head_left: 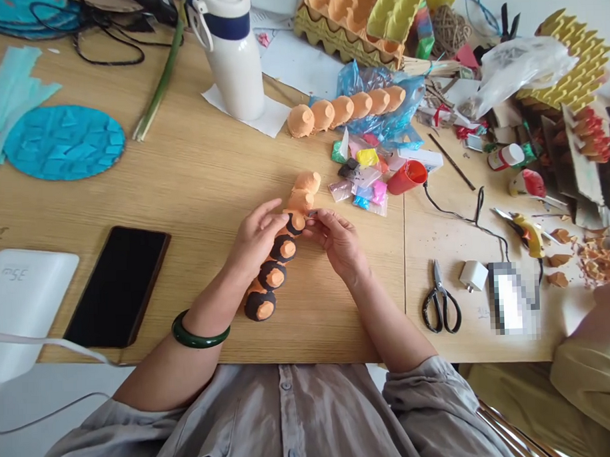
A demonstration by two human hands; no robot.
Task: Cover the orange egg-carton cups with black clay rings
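A strip of orange egg-carton cups (pixel 275 277) lies slantwise on the table in front of me. Several cups nearest me have black clay-like rings round their orange tips; the two far cups are plain orange. My left hand (pixel 258 238) holds the strip from its left side, thumb and fingers at the cup with the farthest black ring. On the other side, my right hand (pixel 339 239) pinches a small dark piece (pixel 312 214) against that same cup. What the piece is made of cannot be made out, and some right fingertips are hidden.
Beyond the strip lie coloured clay packets (pixel 366 158), a red cup (pixel 407 177) and a second orange carton strip (pixel 341 111). Scissors (pixel 440 298) are at right, a phone (pixel 117 286) at left. A white bottle (pixel 234 64) stands behind. Another person's arm (pixel 596 331) is at far right.
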